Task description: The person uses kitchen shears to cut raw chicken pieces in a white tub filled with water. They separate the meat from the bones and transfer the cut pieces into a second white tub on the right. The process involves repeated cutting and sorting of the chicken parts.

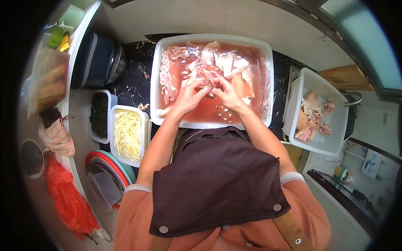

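Note:
Before me a large white plastic tub [211, 126] holds pinkish-red water with several pieces of raw meat in it. My left hand [192, 95] and my right hand [226, 94] meet over its middle, both gripping one piece of raw meat [206, 78] with thumbs and fingertips. Part of that piece is covered by my fingers. Along the tub's left side lies a long strip of raw meat [166, 75]. Pale pieces with skin [243, 83] sit to the right of my hands, partly under the water.
On the right stands a second white tub [337, 125] with raw meat pieces [309, 125], near a faucet [353, 98]. To the left are a container of bean sprouts [128, 135], one of dark greens [99, 116] and stacked basins [108, 175]. A red plastic bag [70, 197] hangs at far left.

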{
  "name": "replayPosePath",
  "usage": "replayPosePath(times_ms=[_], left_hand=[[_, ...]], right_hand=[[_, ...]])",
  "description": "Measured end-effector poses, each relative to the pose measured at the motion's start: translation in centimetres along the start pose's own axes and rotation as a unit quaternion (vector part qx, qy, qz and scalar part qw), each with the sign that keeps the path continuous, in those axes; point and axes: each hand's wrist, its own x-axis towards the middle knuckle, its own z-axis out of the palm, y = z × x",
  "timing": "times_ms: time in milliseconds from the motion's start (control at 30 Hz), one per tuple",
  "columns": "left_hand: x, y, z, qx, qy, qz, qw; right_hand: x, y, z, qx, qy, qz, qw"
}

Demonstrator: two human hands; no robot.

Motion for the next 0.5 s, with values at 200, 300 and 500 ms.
replayPosePath(times_ms=[200,300,500], left_hand=[[0.2,-0.5,0.7,-0.085,-0.04,-0.003,0.996],[0.5,-1.0,1.4,-0.19,-0.075,-0.067,0.977],[0.6,-0.1,0.6,-0.345,-0.123,-0.2,0.909]], right_hand=[[-0.4,0.2,0.0,0.06,0.009,0.003,0.998],[-0.6,0.3,0.0,0.052,0.003,0.02,0.998],[-1.2,-1.3,0.5,0.026,0.013,0.069,0.997]])
